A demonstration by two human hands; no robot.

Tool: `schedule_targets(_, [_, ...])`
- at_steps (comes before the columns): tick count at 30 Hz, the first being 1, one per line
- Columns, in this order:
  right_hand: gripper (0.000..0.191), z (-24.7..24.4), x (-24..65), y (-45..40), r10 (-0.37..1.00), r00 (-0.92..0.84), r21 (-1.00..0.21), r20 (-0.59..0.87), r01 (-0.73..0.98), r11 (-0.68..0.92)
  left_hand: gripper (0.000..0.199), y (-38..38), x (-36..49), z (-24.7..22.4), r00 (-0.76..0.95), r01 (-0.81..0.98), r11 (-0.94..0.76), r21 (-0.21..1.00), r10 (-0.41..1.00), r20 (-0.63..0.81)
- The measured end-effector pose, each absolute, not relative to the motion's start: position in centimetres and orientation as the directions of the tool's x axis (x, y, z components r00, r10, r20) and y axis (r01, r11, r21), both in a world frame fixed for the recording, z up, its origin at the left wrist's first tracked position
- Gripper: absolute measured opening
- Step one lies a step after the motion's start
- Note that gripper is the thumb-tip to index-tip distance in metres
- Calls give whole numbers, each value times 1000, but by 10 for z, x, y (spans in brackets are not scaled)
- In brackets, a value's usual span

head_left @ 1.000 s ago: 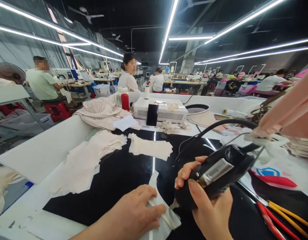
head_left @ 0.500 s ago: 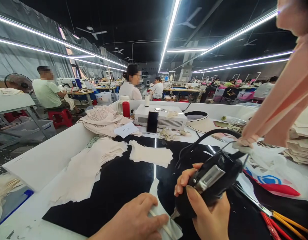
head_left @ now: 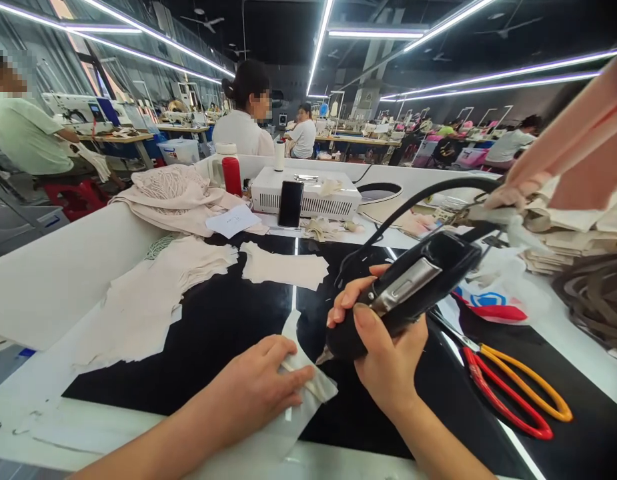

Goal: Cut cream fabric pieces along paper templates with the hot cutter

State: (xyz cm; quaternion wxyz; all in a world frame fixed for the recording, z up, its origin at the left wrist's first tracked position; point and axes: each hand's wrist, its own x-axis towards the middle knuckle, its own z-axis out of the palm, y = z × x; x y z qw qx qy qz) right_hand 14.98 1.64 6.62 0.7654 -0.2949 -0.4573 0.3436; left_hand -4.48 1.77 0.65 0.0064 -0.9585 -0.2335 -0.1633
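My right hand (head_left: 383,340) is wrapped round a black handheld tool (head_left: 403,293) with a metal plate and a thick black cable. The tool's pointed tip hangs just right of a translucent white template (head_left: 313,393), which lies on the black board (head_left: 208,340). On that template my left hand (head_left: 273,373) rests with its fingers spread, pressing it down over a pale strip. A small pile of cream fabric pieces (head_left: 283,267) lies beyond the hands. Farther left is a larger fanned stack of cream pieces (head_left: 143,300).
Scissors (head_left: 518,387) with red and orange handles lie at the right. A white box (head_left: 308,193) with a phone (head_left: 291,204) against it stands at the back, beside a red bottle (head_left: 231,176). Pink cloth (head_left: 578,140) hangs at upper right. Co-workers sit beyond.
The view has tilted down and shifted, showing more of the scissors and both forearms. My right hand still grips the tool; my left hand remains on the template.
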Motion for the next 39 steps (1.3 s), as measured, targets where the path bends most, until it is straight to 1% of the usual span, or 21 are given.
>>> schedule_targets(7, [36,62,147,21,794,341,-762,504,-257,594,44,17,-45,7,833,450,-891,52,440,334])
schedule_targets(12, [37,61,146,19,799,324,-763,507,-262,591,39,17,-43,6,834,440,-897,46,427,350])
schedule_targets(18, [29,62,144,22,792,326,-771,516,-227,595,37,18,-44,6,833,442,-895,62,435,341])
schedule_targets(27, [38,63,139,30,795,346,-757,498,-272,594,40,17,-45,6,832,449,-890,84,451,323])
schedule_targets(34, [32,62,136,29,798,339,-774,498,-243,585,37,17,-44,7,833,452,-888,86,454,315])
schedule_targets(37, [33,64,135,28,801,344,-780,491,-237,579,37,14,-44,10,836,448,-891,79,449,316])
schedule_targets(39, [34,64,136,26,801,345,-780,490,-238,579,32,14,-45,12,838,442,-892,96,449,309])
